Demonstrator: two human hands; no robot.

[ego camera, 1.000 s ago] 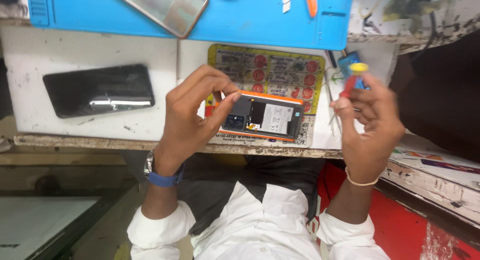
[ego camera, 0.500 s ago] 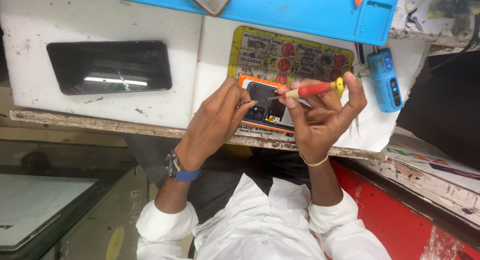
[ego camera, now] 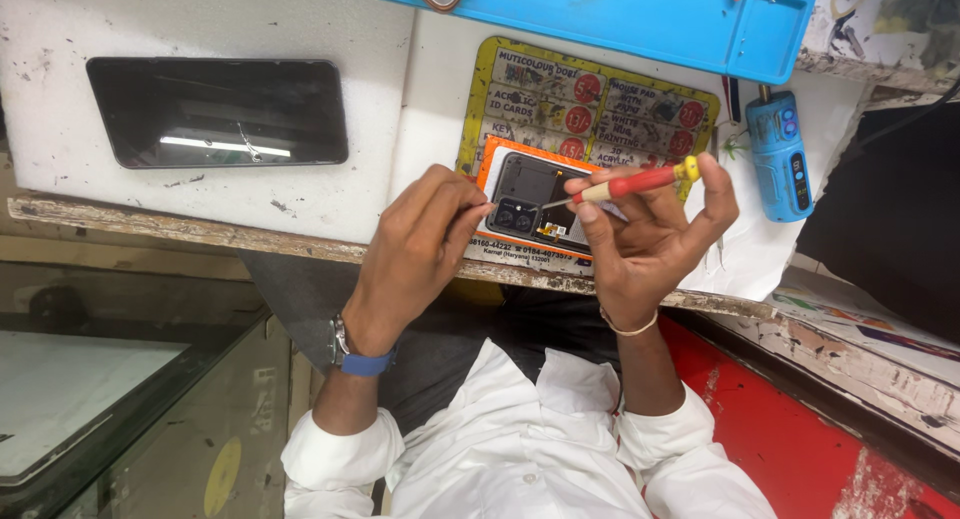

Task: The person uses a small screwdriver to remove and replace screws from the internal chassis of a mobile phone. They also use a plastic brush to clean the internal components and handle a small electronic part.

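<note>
**Screwdriver tip on open phone at bench edge**

Head view: the opened phone (ego camera: 530,201), orange-rimmed, back off and camera module showing, lies at the near edge of the bench on a yellow printed card (ego camera: 590,99). Left hand (ego camera: 415,254) sits at the phone's 9 o'clock, fingers curled, fingertips pinching the phone's left edge. Right hand (ego camera: 650,244) sits at the phone's 3 o'clock, fingers clenched round a red screwdriver (ego camera: 625,184) with a yellow cap; its tip points toward 9 o'clock onto the phone's middle. A black screen panel (ego camera: 215,114) lies on white foam at 10 o'clock, well apart. A blue power tool (ego camera: 780,154) lies at 3 o'clock, near the right hand. A blue mat (ego camera: 640,14) is at 12 o'clock.
</note>
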